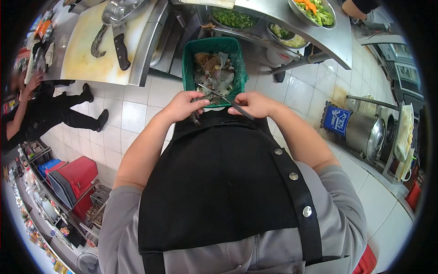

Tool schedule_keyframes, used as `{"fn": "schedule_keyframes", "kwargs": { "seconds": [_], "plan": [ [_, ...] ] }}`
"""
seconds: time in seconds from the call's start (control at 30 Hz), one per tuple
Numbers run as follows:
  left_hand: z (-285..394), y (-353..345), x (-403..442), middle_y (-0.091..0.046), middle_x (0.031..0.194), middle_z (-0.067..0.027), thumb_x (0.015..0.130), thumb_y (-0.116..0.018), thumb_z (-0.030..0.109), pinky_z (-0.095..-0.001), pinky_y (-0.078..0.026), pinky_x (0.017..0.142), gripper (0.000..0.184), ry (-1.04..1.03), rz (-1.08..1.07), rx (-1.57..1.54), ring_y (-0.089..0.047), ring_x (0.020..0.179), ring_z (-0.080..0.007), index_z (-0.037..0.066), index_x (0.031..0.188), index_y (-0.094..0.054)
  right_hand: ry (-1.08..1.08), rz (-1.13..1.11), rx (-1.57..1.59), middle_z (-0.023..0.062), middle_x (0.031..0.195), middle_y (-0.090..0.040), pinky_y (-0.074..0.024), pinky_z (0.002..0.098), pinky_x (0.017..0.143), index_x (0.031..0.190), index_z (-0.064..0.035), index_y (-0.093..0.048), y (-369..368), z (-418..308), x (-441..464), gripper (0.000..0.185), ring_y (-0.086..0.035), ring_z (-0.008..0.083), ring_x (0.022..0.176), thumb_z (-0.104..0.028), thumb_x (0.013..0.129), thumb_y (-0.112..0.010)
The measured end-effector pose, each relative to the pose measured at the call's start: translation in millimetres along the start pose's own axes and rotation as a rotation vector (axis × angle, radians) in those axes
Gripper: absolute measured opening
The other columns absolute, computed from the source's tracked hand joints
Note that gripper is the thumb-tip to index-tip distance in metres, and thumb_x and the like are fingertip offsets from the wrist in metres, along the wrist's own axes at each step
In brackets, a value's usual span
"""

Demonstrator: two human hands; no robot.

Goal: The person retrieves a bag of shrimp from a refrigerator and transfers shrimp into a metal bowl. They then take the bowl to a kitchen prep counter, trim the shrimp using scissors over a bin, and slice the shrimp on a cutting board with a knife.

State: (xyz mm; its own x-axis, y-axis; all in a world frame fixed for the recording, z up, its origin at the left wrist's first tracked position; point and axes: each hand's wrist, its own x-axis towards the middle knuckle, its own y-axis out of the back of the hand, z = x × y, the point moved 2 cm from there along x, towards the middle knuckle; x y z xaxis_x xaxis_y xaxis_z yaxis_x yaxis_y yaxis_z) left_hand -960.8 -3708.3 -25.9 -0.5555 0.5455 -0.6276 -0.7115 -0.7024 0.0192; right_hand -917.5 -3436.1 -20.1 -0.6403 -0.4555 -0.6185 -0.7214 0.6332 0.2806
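My left hand [186, 106] is closed around a dark grey prawn [196, 119], mostly hidden by the fingers, with its end hanging below them. In my right hand [252, 105] is a thin-bladed knife [220, 96]; its dark handle lies under my fingers and the blade points up and left, close to the left fingertips. Both hands are at the near rim of a green bin [186, 59], which holds food scraps and plastic [216, 68]. Another dark, curved prawn [97, 42] lies on the cutting board [82, 59] beside a black-handled knife [121, 51].
A metal bowl [119, 13] sits on the board. On the right, a steel counter [273, 17] carries a bowl of cut vegetables [315, 13], with more bowls of greens below. Another person [68, 109] in black stands at the left. A large pot [365, 134] stands at the right.
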Motion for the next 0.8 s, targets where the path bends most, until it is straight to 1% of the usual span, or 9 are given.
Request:
{"fn": "schedule_keyframes", "kwargs": {
  "seconds": [0.27,0.33,0.43,0.47,0.53,0.6,0.63,0.7,0.8],
  "plan": [
    [-23,-2,28,-0.067,0.077,-0.002,0.095,-0.069,0.036,-0.0267,-0.047,0.063,0.038,0.165,-0.006,0.189,-0.061,0.07,-0.009,0.0,0.108,-0.071,-0.172,-0.083,0.193,0.006,0.068,-0.066,-0.0499,0.0335,0.061,0.072,-0.0047,-0.066,-35,47,38,0.065,-0.064,0.0176,0.063,-0.068,0.084,-0.068],
    [-30,-4,33,-0.065,0.071,-0.0013,0.093,-0.07,0.038,-0.0273,-0.045,0.06,0.039,0.187,0.037,0.205,-0.059,0.066,-0.0091,0.001,0.101,-0.072,-0.179,-0.072,0.175,0.0066,0.068,-0.067,-0.0502,0.0338,0.06,0.071,-0.0044,-0.065,-39,59,43,0.065,-0.064,0.0179,0.061,-0.068,0.085,-0.068],
    [-47,0,40,-0.063,0.074,-0.0002,0.095,-0.069,0.038,-0.0268,-0.044,0.059,0.037,0.212,0.108,0.167,-0.057,0.063,-0.0088,0.001,0.102,-0.07,-0.27,0.076,0.172,0.0047,0.07,-0.067,-0.0487,0.0318,0.057,0.078,-0.0042,-0.066,-31,63,35,0.063,-0.064,0.0174,0.059,-0.066,0.086,-0.068],
    [-53,4,44,-0.063,0.077,0.0001,0.097,-0.067,0.037,-0.0265,-0.045,0.058,0.037,0.218,0.132,0.145,-0.056,0.063,-0.0087,0.001,0.105,-0.069,-0.276,0.073,0.298,0.0038,0.07,-0.066,-0.0483,0.0308,0.057,0.083,-0.004,-0.067,-28,62,31,0.062,-0.064,0.0165,0.061,-0.066,0.087,-0.067],
    [-45,4,36,-0.06,0.076,0.0011,0.098,-0.066,0.037,-0.0263,-0.044,0.057,0.035,0.211,0.179,-0.171,-0.054,0.061,-0.0085,0.003,0.105,-0.066,-0.282,0.063,0.556,0.002,0.071,-0.066,-0.0474,0.0287,0.057,0.092,-0.0037,-0.068,-24,58,19,0.062,-0.063,0.0147,0.063,-0.065,0.089,-0.065],
    [-33,6,27,-0.056,0.077,0.0014,0.101,-0.062,0.038,-0.026,-0.043,0.054,0.033,0.221,0.239,-0.423,-0.052,0.059,-0.0087,0.005,0.106,-0.063,-0.157,-0.167,0.534,0.0008,0.075,-0.066,-0.0462,0.0273,0.058,0.098,-0.0053,-0.068,-19,40,-1,0.06,-0.061,0.0125,0.068,-0.064,0.091,-0.062],
    [-29,8,25,-0.057,0.078,0.0011,0.101,-0.061,0.038,-0.0259,-0.043,0.055,0.035,0.201,0.262,-0.47,-0.051,0.06,-0.0086,0.004,0.107,-0.064,-0.094,-0.284,0.515,0.0001,0.077,-0.066,-0.0456,0.0266,0.058,0.102,-0.006,-0.068,-18,30,-9,0.059,-0.06,0.0114,0.07,-0.064,0.093,-0.06],
    [-23,9,20,-0.061,0.081,0.0005,0.101,-0.061,0.038,-0.0256,-0.043,0.058,0.038,0.168,0.302,-0.566,-0.05,0.062,-0.0086,0.001,0.108,-0.066,-0.054,-0.339,0.42,-0.0002,0.083,-0.066,-0.046,0.0266,0.061,0.101,-0.0084,-0.069,-24,17,-12,0.058,-0.056,0.0098,0.076,-0.064,0.095,-0.056],
    [-9,6,19,-0.062,0.082,-0.0009,0.102,-0.06,0.038,-0.0257,-0.044,0.057,0.039,0.148,0.282,-0.577,-0.05,0.061,-0.0084,0.0,0.109,-0.066,-0.079,-0.333,0.505,-0.0006,0.086,-0.065,-0.0471,0.0272,0.064,0.103,-0.0092,-0.067,-35,8,3,0.06,-0.056,0.0104,0.077,-0.067,0.093,-0.057]
  ]
}}
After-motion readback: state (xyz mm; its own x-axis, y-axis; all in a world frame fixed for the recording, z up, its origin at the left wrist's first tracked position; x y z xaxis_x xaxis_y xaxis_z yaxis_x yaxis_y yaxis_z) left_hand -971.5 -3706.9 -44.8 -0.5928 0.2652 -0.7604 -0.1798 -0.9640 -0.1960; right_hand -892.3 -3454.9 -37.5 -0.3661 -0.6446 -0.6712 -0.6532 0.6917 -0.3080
